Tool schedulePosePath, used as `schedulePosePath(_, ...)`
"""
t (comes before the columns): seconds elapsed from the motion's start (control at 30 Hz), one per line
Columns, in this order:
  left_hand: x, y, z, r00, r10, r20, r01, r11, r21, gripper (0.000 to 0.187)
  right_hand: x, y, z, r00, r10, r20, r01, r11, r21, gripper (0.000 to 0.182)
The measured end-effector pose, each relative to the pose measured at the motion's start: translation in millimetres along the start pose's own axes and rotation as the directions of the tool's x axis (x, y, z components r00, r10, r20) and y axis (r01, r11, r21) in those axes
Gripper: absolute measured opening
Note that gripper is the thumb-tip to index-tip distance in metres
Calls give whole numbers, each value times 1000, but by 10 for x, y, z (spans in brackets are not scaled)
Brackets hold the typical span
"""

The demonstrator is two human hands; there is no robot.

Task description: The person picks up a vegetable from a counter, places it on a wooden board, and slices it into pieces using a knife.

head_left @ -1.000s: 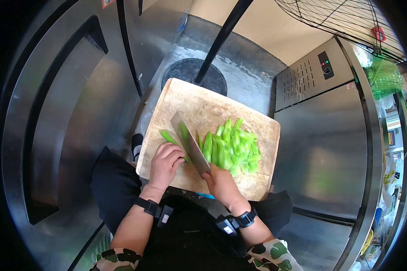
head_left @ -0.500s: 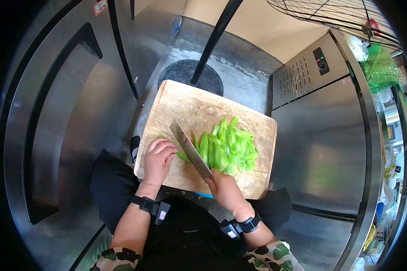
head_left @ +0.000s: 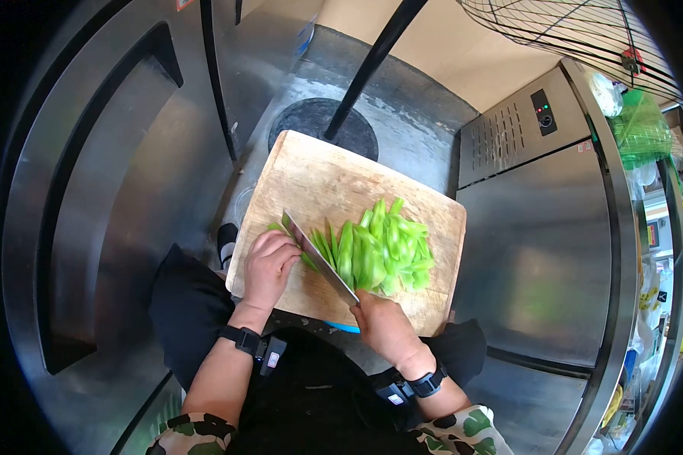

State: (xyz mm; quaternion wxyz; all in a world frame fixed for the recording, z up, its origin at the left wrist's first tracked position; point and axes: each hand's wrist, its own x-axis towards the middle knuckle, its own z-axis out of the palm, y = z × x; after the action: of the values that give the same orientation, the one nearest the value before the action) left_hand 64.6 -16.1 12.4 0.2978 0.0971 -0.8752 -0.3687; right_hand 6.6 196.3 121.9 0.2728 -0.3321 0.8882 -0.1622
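My right hand [head_left: 387,322] is wrapped round the handle of a kitchen knife [head_left: 322,265], whose broad blade slants up and left across the wooden cutting board [head_left: 319,171]. Left of the blade, my left hand [head_left: 268,265] has its fingers curled over a green vegetable piece [head_left: 275,226], mostly hidden beneath them. Its fingertips are close to the blade. To the right of the knife lies a heap of pale green vegetable slices [head_left: 391,246], with several thin slices right beside the blade.
The board rests over my lap. Steel cabinets stand on the left [head_left: 129,205] and right [head_left: 539,250]. Behind the board a black pole [head_left: 372,68] rises from a round base [head_left: 296,121]. A wire rack [head_left: 584,34] overhangs the upper right, near a green bag [head_left: 641,129].
The blade has come down and tilted more edge-on, close to my left fingers. More thin slices show just right of it. My left hand has hardly moved.
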Motion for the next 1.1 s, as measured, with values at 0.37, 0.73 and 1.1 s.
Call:
schedulePosePath(0.37, -3, 0, -9, 1000, -14, 1, 14, 1000, -20, 15, 312, 126, 301, 997, -7, -71, 13, 996, 90, 16)
schedulePosePath(0.73, -14, 28, -5, 998, -53, -28, 53, 999, -3, 16, 96, -45, 48, 998, -43, -45, 44, 999, 21, 16)
schedulePosePath(1.1, -14, 12, 16, 998, -61, -24, 61, 998, 1, 16, 195, -19, 152, 1000, 9, -2, -9, 1000, 27, 17)
